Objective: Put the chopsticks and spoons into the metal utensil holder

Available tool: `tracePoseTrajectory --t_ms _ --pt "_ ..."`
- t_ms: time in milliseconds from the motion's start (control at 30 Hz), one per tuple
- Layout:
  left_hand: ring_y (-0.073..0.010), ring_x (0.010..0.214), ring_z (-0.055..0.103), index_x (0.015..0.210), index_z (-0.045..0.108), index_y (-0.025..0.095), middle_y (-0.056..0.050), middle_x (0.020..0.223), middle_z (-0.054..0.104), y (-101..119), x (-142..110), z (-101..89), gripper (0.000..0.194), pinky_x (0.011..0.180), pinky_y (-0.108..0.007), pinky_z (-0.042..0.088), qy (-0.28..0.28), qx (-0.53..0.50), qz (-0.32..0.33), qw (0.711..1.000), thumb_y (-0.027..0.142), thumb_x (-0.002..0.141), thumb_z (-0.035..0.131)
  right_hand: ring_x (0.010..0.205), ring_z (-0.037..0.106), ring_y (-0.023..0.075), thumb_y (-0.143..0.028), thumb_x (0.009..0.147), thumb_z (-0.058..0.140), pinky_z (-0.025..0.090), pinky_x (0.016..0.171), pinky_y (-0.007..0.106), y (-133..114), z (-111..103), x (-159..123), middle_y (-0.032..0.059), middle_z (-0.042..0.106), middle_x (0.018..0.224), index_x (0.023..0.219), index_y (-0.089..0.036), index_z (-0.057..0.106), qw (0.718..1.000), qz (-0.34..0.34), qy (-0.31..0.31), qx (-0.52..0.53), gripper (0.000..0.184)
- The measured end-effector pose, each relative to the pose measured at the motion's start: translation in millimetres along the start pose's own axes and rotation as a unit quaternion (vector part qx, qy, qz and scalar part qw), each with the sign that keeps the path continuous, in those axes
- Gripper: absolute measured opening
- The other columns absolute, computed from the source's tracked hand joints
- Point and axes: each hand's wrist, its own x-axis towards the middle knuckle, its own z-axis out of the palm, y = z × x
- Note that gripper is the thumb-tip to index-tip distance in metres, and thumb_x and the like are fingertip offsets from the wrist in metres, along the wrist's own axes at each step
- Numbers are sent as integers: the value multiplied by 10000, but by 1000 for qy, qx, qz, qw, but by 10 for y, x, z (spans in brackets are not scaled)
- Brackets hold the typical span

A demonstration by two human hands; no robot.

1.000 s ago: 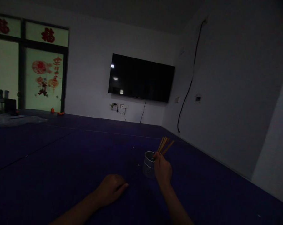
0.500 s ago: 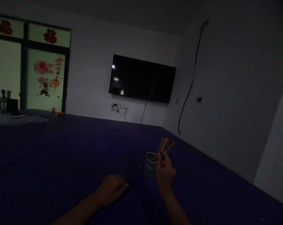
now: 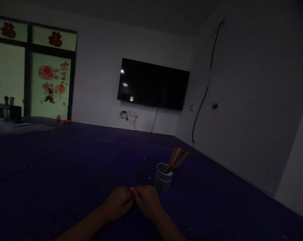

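On the dark blue-purple tabletop [image 3: 91, 167] my left hand [image 3: 119, 202] rests with its fingers curled under. My right hand [image 3: 148, 200] lies against it, knuckles up, its thumb touching the left hand. Both hands look closed, and no object shows in either. Just beyond my right hand stands a grey cylindrical cup [image 3: 163, 184], upright. Several thin yellow-brown sticks [image 3: 177, 157] lean out over the cup's right rim. Their lower ends are inside the cup, along with a small whitish tip I cannot make out.
A black TV [image 3: 152, 84] hangs on the far wall above sockets [image 3: 128, 114] and cables. At the far left of the tabletop are clear plastic sheeting [image 3: 18, 129], a dark box-like stand [image 3: 7, 112] and small orange items [image 3: 67, 121]. A wall [image 3: 241, 144] borders the right side.
My right hand has let go of the sticks, leaving them leaning in the cup. It has come down and left to meet my left hand, which has stayed in place.
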Motion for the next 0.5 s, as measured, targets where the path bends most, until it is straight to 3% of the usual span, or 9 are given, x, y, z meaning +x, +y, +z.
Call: tracePoseTrajectory --t_ms 200,300,400,500 --pt "-149 693 613 833 610 180 -41 787 681 -9 -4 9 219 616 -227 407 11 -11 10 1000 190 868 394 555 621 113 -352 961 335 312 489 215 56 -6 -15 -2 680 614 631 -224 616 1000 8 5 11 452" --pt "-140 641 586 775 597 179 -31 716 654 -5 -17 20 260 595 -228 392 23 11 9 1000 228 895 372 516 600 112 -335 953 361 310 485 220 62 17 -14 -2 656 572 604 -213 605 999 31 43 0 442" --pt "-142 610 562 724 574 178 -27 653 616 -2 -24 27 312 582 -236 381 31 41 9 999 259 916 342 535 603 113 -312 958 353 353 520 217 93 13 -10 12 661 604 665 -203 638 989 57 139 6 423" --pt "-140 613 557 705 556 178 -28 658 607 -5 -18 23 345 574 -238 372 18 54 12 998 286 933 320 650 633 138 -284 948 382 427 635 233 171 -63 -9 45 689 739 887 -183 664 953 72 294 -8 306"
